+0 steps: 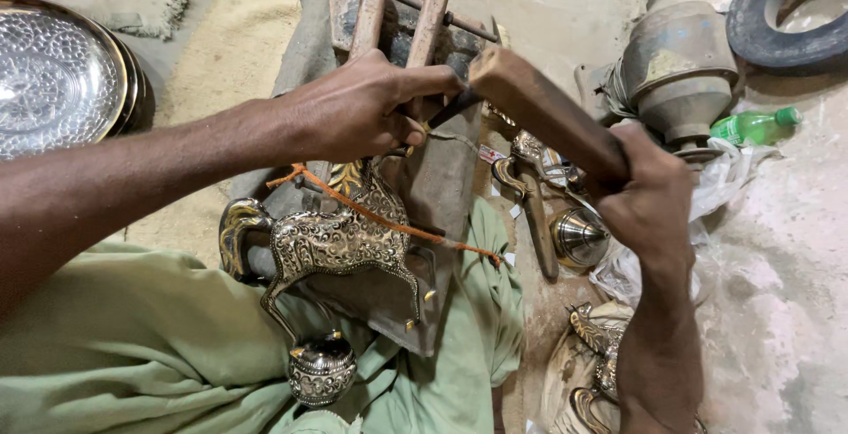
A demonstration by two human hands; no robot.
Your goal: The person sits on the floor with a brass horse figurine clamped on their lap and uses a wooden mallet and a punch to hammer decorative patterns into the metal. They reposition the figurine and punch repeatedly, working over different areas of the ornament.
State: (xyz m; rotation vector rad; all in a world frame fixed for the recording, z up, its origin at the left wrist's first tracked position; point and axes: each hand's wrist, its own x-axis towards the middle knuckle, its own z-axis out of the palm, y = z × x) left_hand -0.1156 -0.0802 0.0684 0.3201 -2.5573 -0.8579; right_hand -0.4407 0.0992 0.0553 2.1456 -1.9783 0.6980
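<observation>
My left hand (358,112) grips a thin dark chisel (446,112) whose tip points down at an engraved silver and brass horse figure (340,240). The figure lies on a grey cloth (446,178) over a wooden clamp stand (397,10). An orange cord (389,219) runs across the figure. My right hand (649,191) holds a wooden mallet (539,107), its head touching or just above the chisel's top end. The horse's front leg ends in an engraved metal ball (321,369) resting on my green trouser leg (132,346).
Stacked embossed silver plates (53,72) sit at the left. More metal parts (548,213) lie right of the stand, along with a decorated piece (592,354). A metal pot-shaped vessel (676,63), a green bottle (755,125), plastic wrap and a black tyre (777,19) are at the right.
</observation>
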